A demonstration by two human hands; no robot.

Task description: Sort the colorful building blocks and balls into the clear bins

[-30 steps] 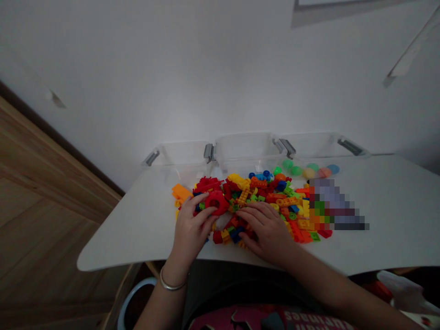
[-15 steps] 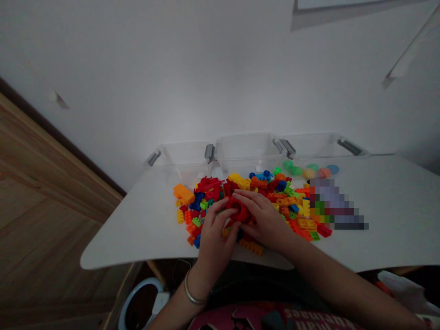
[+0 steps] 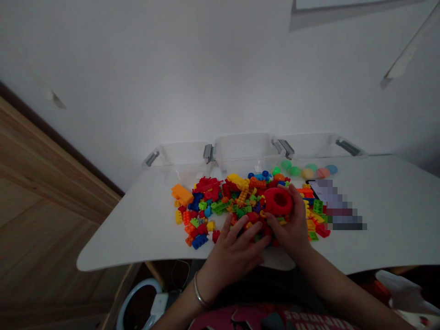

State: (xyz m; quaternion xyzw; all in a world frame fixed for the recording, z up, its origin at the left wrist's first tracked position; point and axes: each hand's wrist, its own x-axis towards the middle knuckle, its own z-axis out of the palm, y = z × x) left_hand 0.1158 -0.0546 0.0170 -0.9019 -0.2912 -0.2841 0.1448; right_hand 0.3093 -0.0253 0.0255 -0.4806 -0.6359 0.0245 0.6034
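Observation:
My right hand [image 3: 294, 221] grips a round red toy piece [image 3: 276, 200] with a dark hole in its face, thumb on the near side and fingers behind. Lower and to the left, my left hand [image 3: 237, 243] lies with fingers spread over the near edge of a heap of colourful toy bricks [image 3: 220, 207]. Some bricks are hidden beneath its fingers. Around both hands are red, yellow, orange, green and blue pieces, among them a large orange brick [image 3: 183, 195] at the left edge and a small blue wheeled piece [image 3: 259, 176] at the back.
Three clear plastic bins stand along the wall: a left bin [image 3: 182, 151], a middle bin [image 3: 244, 145] and a right bin [image 3: 311, 144]. Several coloured round pieces [image 3: 307, 173] show through the right bin. A pixelated flat device [image 3: 338, 206] lies right of the heap on the white table [image 3: 130, 224].
The red piece has moved right in my right hand, away from my left hand. My left hand has let go of it and come down, fingers spread, over the near bricks.

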